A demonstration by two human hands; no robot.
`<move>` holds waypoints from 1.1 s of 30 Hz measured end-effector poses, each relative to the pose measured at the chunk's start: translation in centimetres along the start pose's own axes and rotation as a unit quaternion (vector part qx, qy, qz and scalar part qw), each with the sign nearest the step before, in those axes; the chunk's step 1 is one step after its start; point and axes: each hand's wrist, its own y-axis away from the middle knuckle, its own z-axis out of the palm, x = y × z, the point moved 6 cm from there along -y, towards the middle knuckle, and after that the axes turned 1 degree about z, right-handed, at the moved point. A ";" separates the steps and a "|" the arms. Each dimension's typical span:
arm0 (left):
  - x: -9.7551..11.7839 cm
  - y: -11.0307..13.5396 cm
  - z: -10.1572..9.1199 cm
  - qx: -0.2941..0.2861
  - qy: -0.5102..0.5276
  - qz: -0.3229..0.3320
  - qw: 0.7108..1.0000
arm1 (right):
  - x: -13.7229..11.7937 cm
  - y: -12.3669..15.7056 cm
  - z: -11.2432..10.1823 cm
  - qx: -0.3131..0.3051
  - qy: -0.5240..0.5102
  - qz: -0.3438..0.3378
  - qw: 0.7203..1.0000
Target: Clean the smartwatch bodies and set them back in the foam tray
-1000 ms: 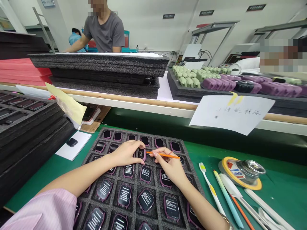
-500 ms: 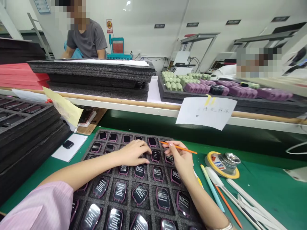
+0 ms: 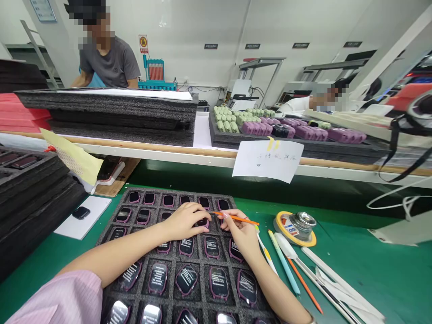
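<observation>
My left hand reaches over the dark foam tray, thumb and fingers around the edges of a purple-framed smartwatch in its cell. Pinched in the fingers of my right hand is a thin orange stick, its tip pointing left, close to that watch. Other purple-framed smartwatches lie face up in the tray's cells, several with white text on their screens. My left forearm hides some of them.
Right of the tray lie a yellow-and-white tool, a light-blue stick and a tape roll with a glass bottle. A black watch rests on white paper at left. Foam stacks stand beside it. Two people sit beyond the shelf.
My view has turned right, shifting the scene left. Over the tray, my left hand has moved right onto a smartwatch. My right hand still holds the orange stick, its tip now nearer my left fingers.
</observation>
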 end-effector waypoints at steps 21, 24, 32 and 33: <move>-1.1 -0.1 0.4 0.017 0.087 -0.087 0.992 | -0.7 0.1 1.1 -0.071 0.031 0.001 0.997; -1.2 -0.3 0.4 0.012 0.083 -0.088 0.993 | -0.8 0.1 1.3 -0.073 0.027 0.004 0.997; 0.8 -2.7 0.2 -0.037 0.034 -0.036 0.998 | -1.3 0.0 -3.0 0.026 -0.045 0.033 0.998; 1.3 -3.1 0.6 -0.041 0.030 -0.021 0.998 | -1.2 0.1 -3.9 0.050 -0.058 0.036 0.996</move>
